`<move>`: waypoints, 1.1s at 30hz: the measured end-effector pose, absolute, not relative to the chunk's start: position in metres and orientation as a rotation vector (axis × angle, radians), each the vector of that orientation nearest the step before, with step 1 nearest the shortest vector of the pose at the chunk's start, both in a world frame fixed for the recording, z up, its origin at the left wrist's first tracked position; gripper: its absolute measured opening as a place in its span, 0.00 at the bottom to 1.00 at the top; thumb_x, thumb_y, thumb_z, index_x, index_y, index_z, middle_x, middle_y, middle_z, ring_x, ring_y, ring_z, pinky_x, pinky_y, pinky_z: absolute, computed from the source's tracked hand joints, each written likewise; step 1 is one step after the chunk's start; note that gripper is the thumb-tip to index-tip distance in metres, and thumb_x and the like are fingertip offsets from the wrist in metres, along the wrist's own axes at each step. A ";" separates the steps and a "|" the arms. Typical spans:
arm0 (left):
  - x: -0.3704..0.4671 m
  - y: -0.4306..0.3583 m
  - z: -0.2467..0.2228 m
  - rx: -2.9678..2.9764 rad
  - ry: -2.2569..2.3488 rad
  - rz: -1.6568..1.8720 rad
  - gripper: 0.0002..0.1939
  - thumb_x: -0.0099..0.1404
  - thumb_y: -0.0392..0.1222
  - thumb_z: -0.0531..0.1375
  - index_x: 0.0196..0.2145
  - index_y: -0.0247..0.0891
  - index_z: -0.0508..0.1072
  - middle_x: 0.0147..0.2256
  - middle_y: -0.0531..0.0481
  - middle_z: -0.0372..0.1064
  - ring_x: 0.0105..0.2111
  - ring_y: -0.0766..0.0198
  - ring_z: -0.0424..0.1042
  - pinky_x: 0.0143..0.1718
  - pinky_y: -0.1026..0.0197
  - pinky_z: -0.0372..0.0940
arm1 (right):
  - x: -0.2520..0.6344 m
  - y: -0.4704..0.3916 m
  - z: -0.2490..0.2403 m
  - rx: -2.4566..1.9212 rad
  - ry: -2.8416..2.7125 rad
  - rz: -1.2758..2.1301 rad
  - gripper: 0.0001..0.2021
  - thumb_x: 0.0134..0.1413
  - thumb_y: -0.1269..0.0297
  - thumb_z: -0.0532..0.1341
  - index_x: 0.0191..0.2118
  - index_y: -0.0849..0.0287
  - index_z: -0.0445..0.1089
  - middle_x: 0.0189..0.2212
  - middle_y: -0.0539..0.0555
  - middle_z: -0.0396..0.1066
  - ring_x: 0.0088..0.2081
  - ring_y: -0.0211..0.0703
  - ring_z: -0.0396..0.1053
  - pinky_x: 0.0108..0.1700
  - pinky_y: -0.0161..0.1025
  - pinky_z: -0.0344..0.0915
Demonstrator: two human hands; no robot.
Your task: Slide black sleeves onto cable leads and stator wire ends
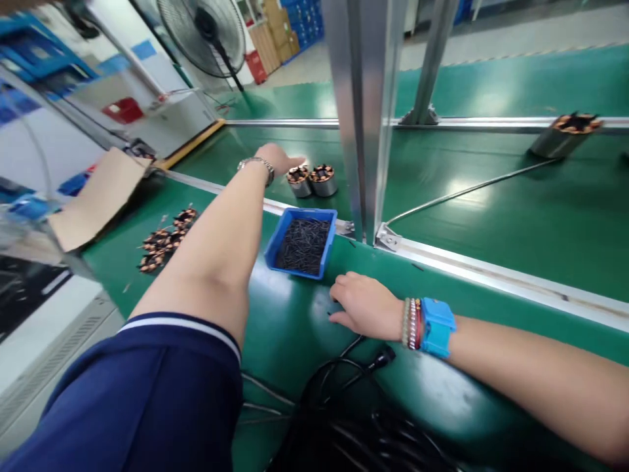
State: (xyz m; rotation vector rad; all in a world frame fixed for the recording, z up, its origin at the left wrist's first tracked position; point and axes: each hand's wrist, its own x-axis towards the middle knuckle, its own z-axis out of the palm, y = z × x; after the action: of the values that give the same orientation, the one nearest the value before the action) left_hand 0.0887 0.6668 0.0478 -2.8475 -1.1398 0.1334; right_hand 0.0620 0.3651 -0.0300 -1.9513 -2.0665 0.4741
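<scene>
My left hand [278, 159] is stretched far forward over the green bench, its thumb pointing right just above two metal stators with copper windings, the nearer one [301, 186] beside the other [324, 185]. The remaining left fingers are mostly hidden behind the hand. My right hand [364, 305] hovers low over the bench with fingers loosely bent and a gap between them and the thumb. A tiny dark spot shows at the thumb tip; I cannot tell what it is. Between my hands stands a blue tray [269, 257] full of short thin black pieces [304, 246].
A metal post [366, 131] rises right of the tray, along an aluminium rail [491, 272]. Loose copper coils [167, 239] lie left. Another stator [565, 136] stands far right near a thin rod [472, 191]. Black cables [354, 419] bunch in front. A fan [204, 33] stands behind.
</scene>
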 end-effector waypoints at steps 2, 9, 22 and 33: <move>0.042 0.675 0.074 -2.742 -1.245 -0.031 0.31 0.56 0.61 0.46 0.44 0.31 0.68 0.43 0.43 0.66 0.45 0.56 0.63 0.45 0.59 0.56 | 0.052 0.367 -0.032 -1.914 -2.138 0.496 0.07 0.49 0.64 0.57 0.31 0.63 0.67 0.31 0.57 0.67 0.35 0.46 0.62 0.35 0.40 0.59; -0.164 0.678 0.103 -2.340 -1.715 0.089 0.20 0.61 0.48 0.48 0.45 0.36 0.68 0.44 0.49 0.67 0.43 0.61 0.64 0.44 0.62 0.58 | 0.048 0.365 -0.030 -1.847 -2.194 0.582 0.09 0.53 0.72 0.49 0.26 0.63 0.64 0.29 0.57 0.66 0.32 0.43 0.62 0.37 0.40 0.59; -0.225 0.667 0.039 -2.461 -1.839 0.514 0.23 0.51 0.51 0.56 0.45 0.42 0.69 0.41 0.47 0.70 0.41 0.54 0.67 0.38 0.63 0.60 | 0.051 0.376 0.025 -1.546 -2.022 0.315 0.11 0.55 0.68 0.47 0.34 0.58 0.66 0.32 0.55 0.68 0.32 0.40 0.65 0.35 0.38 0.62; -0.220 0.473 0.016 -3.140 -1.134 -0.104 0.11 0.55 0.48 0.58 0.34 0.41 0.72 0.40 0.45 0.64 0.40 0.60 0.65 0.41 0.57 0.61 | 0.030 0.411 0.031 -1.456 -1.465 0.934 0.04 0.47 0.66 0.56 0.27 0.61 0.64 0.22 0.50 0.68 0.24 0.35 0.65 0.29 0.35 0.62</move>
State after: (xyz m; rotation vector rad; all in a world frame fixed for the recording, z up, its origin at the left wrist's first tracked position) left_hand -0.2205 0.4729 0.0157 -3.1403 -1.1344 -0.1036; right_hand 0.0302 0.4111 0.0309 -1.4564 -1.4653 0.9340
